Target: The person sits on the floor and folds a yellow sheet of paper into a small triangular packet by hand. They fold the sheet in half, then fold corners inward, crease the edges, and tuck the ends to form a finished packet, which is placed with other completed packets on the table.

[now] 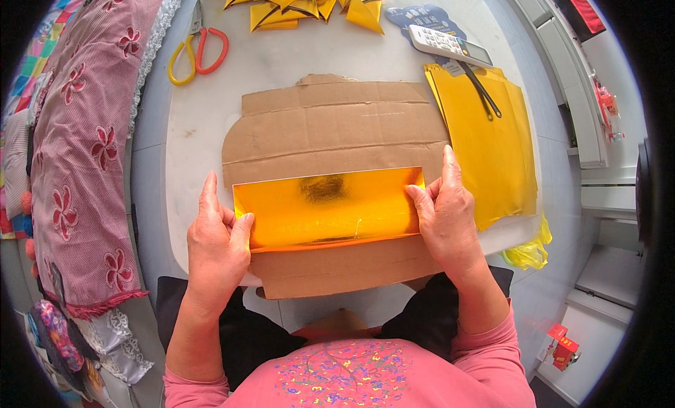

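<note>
A shiny gold foil paper sheet (330,207) stretches between my two hands, its lower edge bent or folded. My left hand (218,236) pinches its left end between thumb and fingers, with the forefinger pointing away from me. At the right end, my right hand (444,211) grips the sheet the same way, thumb on top. Beneath the paper lies a flat piece of brown cardboard (330,130) with creases across it. To the right is a stack of gold paper sheets (489,148).
Folded gold paper pieces (295,7) pile up at the far edge. Scissors (197,49) with yellow and red handles lie far left. A white remote control (450,46) rests on a dark blue card at the far right. A yellow plastic bag (529,247) hangs by the table's right edge.
</note>
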A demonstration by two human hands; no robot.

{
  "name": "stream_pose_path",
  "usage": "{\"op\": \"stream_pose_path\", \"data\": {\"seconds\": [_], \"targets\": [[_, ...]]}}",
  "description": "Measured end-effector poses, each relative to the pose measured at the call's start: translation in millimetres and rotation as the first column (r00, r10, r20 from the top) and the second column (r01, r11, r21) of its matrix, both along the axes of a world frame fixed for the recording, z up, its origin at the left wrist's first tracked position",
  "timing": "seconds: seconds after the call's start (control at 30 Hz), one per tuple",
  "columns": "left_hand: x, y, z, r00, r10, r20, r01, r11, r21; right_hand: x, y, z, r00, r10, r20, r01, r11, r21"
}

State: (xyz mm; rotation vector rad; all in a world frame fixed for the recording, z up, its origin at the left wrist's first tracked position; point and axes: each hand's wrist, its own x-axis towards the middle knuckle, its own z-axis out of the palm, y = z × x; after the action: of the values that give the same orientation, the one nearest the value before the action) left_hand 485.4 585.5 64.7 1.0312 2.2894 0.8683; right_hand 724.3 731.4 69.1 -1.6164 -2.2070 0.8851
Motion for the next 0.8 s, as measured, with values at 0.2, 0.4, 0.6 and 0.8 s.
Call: {"op": "stream_pose_path", "data": {"seconds": [0.2,0.4,0.6,0.8], "targets": [[1.1,1.2,1.0,1.000,0.013,0.019,-0.013,1.000,-0.006,0.9,0.2,-1.2,1.000,0.004,-0.007,-0.004,1.000,0.016],[-0.7,-2.7,-2.2,1.000,0.012,0.012,-0.012,1.000,0.027,-0.8,0.4,-3.8,1.000,0.003,-0.020,-0.002,1.000,0.030],[-2.2,-1.9,-0.3,1.000,-0.021,-0.008,0.021,1.000,-0.006,-0.8,-0.5,-8.1,1.000,-0.007,-0.013,0.008,0.998,0.060],[-3.9,-5.4,-4.3,1.000,-0.021,-0.016,0.021,0.999,0.030,-4.5,-3.4,-4.7,0.999,-0.028,-0.016,0.028,0.998,0.058]]}}
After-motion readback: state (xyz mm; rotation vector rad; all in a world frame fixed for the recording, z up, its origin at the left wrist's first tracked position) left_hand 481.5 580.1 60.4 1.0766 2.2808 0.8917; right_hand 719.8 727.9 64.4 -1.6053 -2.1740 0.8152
